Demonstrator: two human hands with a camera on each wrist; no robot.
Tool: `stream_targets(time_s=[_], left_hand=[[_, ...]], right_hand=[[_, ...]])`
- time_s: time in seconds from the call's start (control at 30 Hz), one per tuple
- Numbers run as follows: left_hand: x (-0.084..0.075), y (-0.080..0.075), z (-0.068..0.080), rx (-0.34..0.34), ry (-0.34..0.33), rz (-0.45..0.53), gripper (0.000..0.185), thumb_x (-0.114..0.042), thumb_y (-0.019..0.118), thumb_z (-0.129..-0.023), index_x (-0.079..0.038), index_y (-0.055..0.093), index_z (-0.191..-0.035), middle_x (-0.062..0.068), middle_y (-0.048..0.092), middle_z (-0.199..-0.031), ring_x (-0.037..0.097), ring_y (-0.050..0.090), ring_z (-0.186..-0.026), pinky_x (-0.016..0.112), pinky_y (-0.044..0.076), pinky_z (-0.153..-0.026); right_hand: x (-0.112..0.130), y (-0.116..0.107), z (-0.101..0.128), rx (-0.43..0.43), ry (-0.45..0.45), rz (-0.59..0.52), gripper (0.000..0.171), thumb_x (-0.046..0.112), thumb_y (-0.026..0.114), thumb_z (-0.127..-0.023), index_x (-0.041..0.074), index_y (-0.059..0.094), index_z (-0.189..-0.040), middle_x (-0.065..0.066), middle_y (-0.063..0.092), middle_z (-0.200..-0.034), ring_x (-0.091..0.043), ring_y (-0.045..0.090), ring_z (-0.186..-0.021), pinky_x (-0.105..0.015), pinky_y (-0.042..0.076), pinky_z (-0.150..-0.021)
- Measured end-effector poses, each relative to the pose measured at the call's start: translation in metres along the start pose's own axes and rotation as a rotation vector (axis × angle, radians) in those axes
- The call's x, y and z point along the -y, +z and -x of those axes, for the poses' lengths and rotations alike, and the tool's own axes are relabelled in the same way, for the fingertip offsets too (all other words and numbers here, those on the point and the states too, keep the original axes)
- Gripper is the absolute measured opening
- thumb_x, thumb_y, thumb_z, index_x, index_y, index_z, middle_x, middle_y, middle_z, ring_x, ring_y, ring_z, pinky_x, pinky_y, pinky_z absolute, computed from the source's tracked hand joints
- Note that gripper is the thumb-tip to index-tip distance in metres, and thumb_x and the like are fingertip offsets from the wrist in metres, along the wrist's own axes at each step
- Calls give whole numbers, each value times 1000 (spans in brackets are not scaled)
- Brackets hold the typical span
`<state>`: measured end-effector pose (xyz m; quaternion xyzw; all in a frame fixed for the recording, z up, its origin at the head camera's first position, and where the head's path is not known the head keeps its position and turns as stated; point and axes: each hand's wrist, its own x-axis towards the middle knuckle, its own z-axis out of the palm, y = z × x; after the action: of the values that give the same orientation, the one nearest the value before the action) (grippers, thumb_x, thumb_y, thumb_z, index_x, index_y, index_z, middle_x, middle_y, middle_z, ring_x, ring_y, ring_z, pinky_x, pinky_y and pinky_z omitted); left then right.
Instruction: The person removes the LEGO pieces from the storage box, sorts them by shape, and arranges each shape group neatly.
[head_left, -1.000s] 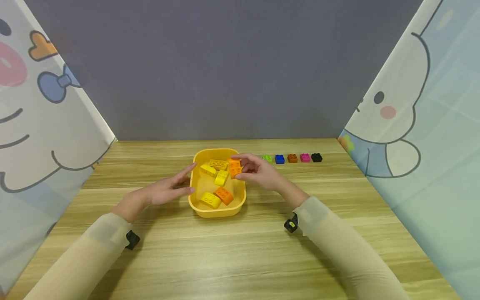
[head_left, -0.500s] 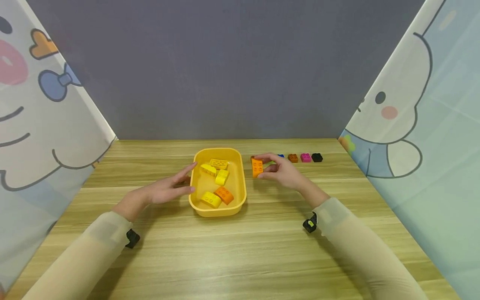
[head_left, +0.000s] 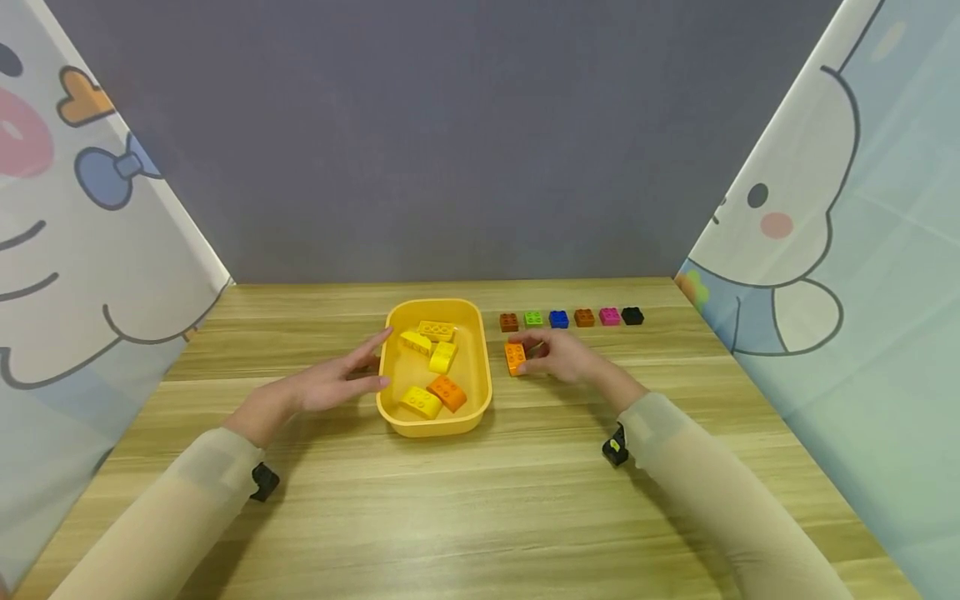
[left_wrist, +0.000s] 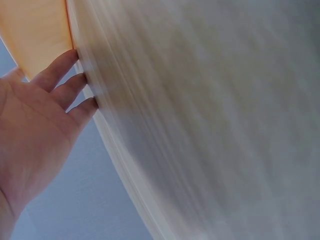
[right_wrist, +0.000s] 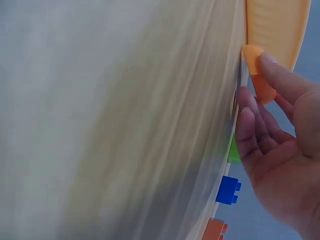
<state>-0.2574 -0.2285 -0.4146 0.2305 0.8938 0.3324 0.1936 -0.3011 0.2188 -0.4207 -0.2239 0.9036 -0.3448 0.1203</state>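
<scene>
My right hand (head_left: 564, 357) pinches an orange building brick (head_left: 515, 358) between thumb and fingers, low over the table just right of the yellow bin (head_left: 435, 428). From the right wrist view, this brick (right_wrist: 260, 75) has a curved side and the thumb lies along it. At the bin's left side, my left hand (head_left: 330, 383) touches the rim with fingers and thumb spread. In the left wrist view its extended fingers (left_wrist: 62, 70) lie against the bin wall. Inside the bin are several yellow bricks (head_left: 442, 357) and another orange brick (head_left: 447, 392).
Small bricks stand in a row at the back right: brown (head_left: 509, 322), lime green (head_left: 533, 318), blue (head_left: 558, 319), another brown one (head_left: 584, 317), pink (head_left: 610, 317) and black (head_left: 633, 316). A grey panel (head_left: 450, 142) rises behind the wooden table (head_left: 420, 517).
The right hand has carried the orange brick from above the bin's right edge out to the right, then down and towards me near the table. The left hand has stayed at the rim.
</scene>
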Motion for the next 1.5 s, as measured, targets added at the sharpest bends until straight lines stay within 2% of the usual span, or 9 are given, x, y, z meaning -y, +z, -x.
stream_targets(time_s=[0.23,0.5,1.0,1.5], left_hand=[[1,0,-2,-8,-4,-15,90,-60,57,-111,-41,-1,-177,29,39,-173,51,41,-159,74,33,-126],[2,1,-2,-13,2,-13,90,-59,57,-111,-41,-1,-177,30,38,-173,51,39,-160,76,32,-126],[2,-1,-1,-9,3,-17,91,-59,58,-110,-40,0,-178,31,34,-175,52,36,-161,77,31,-126],[2,0,-2,-5,26,-6,91,-56,59,-111,-38,-1,-178,30,35,-174,51,37,-161,75,33,-126]], right_hand=[[0,2,-5,9,20,18,58,31,83,-101,17,64,-154,-14,69,-144,-31,68,-127,-51,58,-111],[2,1,-12,31,22,24,53,28,82,-102,15,66,-152,-15,69,-139,-31,67,-126,-52,57,-111],[1,4,-15,28,17,46,55,36,82,-101,21,66,-152,-10,70,-133,-27,67,-120,-50,56,-109],[2,3,-14,21,30,30,55,32,82,-102,17,65,-152,-10,71,-130,-26,67,-118,-49,56,-108]])
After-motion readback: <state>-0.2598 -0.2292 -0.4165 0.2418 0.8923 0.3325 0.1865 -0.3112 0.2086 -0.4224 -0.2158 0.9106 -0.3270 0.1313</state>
